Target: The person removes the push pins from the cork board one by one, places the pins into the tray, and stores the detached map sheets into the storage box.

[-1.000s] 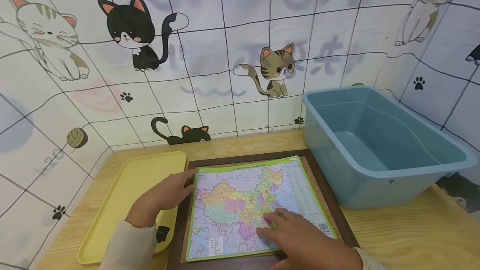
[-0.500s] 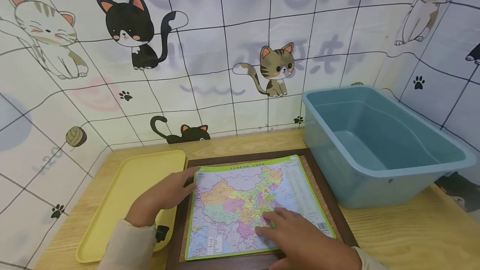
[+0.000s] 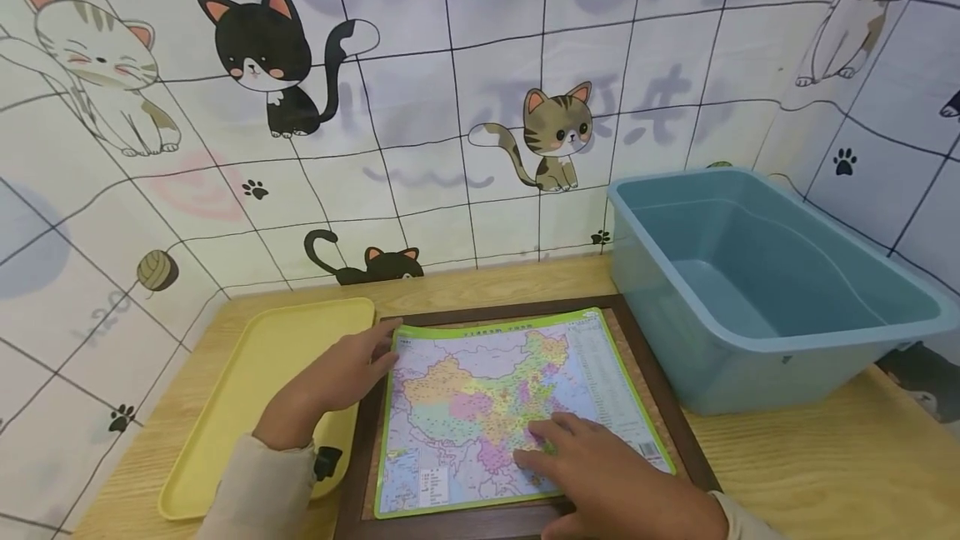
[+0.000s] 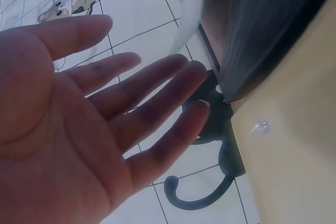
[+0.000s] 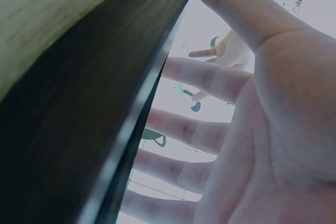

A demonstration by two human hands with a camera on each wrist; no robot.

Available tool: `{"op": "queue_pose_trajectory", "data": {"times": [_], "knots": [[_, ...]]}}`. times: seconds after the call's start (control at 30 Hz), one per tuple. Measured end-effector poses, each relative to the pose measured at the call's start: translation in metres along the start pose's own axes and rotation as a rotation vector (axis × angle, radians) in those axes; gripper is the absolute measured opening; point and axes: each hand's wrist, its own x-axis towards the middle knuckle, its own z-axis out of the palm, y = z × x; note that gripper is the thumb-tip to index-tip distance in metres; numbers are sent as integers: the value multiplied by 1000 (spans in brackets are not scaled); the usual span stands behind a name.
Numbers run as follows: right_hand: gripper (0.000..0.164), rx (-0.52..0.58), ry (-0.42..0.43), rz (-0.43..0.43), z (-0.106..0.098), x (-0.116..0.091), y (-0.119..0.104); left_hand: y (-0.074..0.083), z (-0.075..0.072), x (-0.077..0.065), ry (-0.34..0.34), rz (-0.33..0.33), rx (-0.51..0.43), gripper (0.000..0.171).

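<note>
A map sheet [image 3: 450, 423] with a green border lies on a cork board [image 3: 626, 348] with a dark brown frame [image 3: 693, 448]. My left hand [image 3: 341, 377] is at the sheet's upper left corner, its fingertips right at the green edge. Its fingers are spread and nearly straight in the left wrist view, with nothing in the palm. My right hand [image 3: 600, 469] lies over the lower right of the map, fingertips on the printed surface. In the right wrist view its fingers [image 5: 184, 129] reach out straight behind the frame's dark edge, and the thumb is by that edge.
A yellow tray [image 3: 255, 373] lies left of the board, under my left forearm. To the right stands a deep blue-grey plastic tub [image 3: 750, 365]. A wall covering with printed cats [image 3: 258, 36] rises behind the wooden table [image 3: 810, 465].
My left fingertips have slid slightly away from me along the map's upper left corner. My right hand stays in place on the map.
</note>
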Motion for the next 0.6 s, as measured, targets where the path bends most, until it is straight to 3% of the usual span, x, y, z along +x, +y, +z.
{"op": "queue_pose_trajectory", "data": {"times": [0.27, 0.6], "knots": [[70, 0, 28, -16, -1, 0, 0, 0, -3, -2, 79, -6, -10, 49], [72, -28, -7, 0, 0, 0, 0, 0, -5, 1, 157, 19, -6, 44]]}}
